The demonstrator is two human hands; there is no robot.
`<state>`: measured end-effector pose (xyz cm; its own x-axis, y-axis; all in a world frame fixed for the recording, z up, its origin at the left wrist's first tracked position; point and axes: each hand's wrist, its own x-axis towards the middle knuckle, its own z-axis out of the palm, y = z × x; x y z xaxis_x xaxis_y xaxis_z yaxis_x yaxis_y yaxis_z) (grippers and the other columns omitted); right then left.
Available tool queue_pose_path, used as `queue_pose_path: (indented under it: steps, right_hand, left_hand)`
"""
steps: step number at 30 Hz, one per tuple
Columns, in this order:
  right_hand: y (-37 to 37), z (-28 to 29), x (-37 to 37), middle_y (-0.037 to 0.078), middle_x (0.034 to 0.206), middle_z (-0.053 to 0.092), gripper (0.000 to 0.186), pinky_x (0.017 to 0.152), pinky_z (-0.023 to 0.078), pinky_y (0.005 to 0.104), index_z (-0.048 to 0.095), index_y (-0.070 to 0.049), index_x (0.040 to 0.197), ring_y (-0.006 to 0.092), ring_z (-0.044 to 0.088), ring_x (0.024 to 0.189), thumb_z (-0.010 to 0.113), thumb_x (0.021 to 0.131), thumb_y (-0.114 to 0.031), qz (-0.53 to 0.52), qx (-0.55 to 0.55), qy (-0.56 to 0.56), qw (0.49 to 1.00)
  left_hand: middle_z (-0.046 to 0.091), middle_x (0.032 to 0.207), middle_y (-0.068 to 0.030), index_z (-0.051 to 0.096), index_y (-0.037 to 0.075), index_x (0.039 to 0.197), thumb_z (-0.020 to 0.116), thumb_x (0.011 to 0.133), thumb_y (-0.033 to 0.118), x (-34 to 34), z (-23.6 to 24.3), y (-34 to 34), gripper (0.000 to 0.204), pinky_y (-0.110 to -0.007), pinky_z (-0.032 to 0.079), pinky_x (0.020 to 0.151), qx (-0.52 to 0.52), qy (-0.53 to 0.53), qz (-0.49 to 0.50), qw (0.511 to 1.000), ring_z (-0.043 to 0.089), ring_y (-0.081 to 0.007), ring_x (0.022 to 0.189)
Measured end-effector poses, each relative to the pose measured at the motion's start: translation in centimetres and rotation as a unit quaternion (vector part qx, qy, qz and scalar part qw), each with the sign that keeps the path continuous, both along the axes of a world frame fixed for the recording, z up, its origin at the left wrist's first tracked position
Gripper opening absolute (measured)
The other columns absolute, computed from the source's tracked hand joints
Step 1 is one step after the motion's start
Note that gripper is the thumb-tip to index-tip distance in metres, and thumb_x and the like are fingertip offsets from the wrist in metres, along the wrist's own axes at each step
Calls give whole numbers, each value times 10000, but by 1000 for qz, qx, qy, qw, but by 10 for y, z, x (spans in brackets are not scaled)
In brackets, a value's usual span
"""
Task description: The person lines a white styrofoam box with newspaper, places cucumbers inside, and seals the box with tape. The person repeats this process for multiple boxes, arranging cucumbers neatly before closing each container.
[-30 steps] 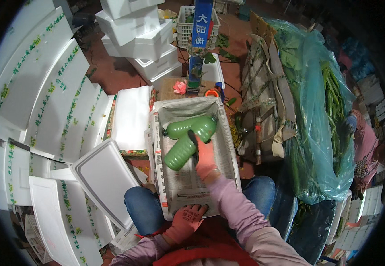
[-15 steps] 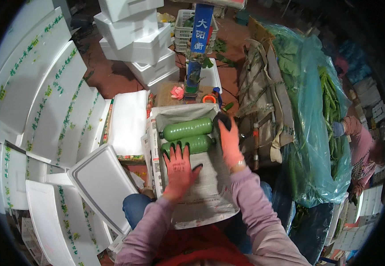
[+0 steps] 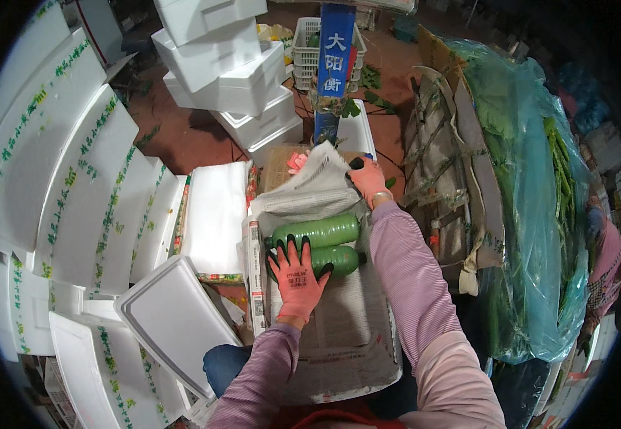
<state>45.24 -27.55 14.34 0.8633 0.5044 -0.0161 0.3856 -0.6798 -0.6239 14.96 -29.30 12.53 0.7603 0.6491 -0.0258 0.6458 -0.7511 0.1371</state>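
Note:
My left hand [image 3: 297, 280], in a pink glove with dark fingertips, rests spread on the nearer of two green bottle-shaped items [image 3: 340, 260]. The farther one [image 3: 315, 232] lies parallel beside it. Both sit in a newspaper-lined box [image 3: 346, 329] between my legs. At the box's far right corner my right hand [image 3: 365, 175], gloved alike, grips the edge of a raised newspaper sheet [image 3: 310, 177]. A small pink object [image 3: 297, 162] on a brown board is partly behind that paper.
White foam boxes [image 3: 82, 179] surround the left, with more stacked [image 3: 217, 64] ahead beside a blue post [image 3: 334, 53] and crate [image 3: 303, 57]. A loose lid [image 3: 167, 314] leans left. Right are cardboard [image 3: 453, 171], bagged greens [image 3: 532, 214] and another person's pink sleeve [image 3: 603, 257].
The two green items went from crossed to parallel. My left hand moved up from the near rim onto them. My right hand left them for the far corner, and the newspaper there has risen.

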Motion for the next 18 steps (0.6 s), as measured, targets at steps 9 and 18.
queue_pose_path:
  steps: [9,18]
  right_hand:
    - [-130,74,-59,126,1240,635,377,961,490,308,632,-4,1229,222,627,1106,642,854,-46,224,203,120,946]
    - [-139,4,-181,57,1077,727,297,1110,369,430,702,-166,1146,240,638,1097,535,901,-178,508,-411,-225,723]
  left_hand:
    - [394,1527,-212,417,94,1497,615,901,527,-11,-37,1,762,-569,202,1183,-117,3,-24,993,357,-402,1411]
    - [498,1432,-182,495,66,1407,664,913,266,-51,40,-16,559,-491,347,1119,-439,-535,313,651,479,-344,1316]
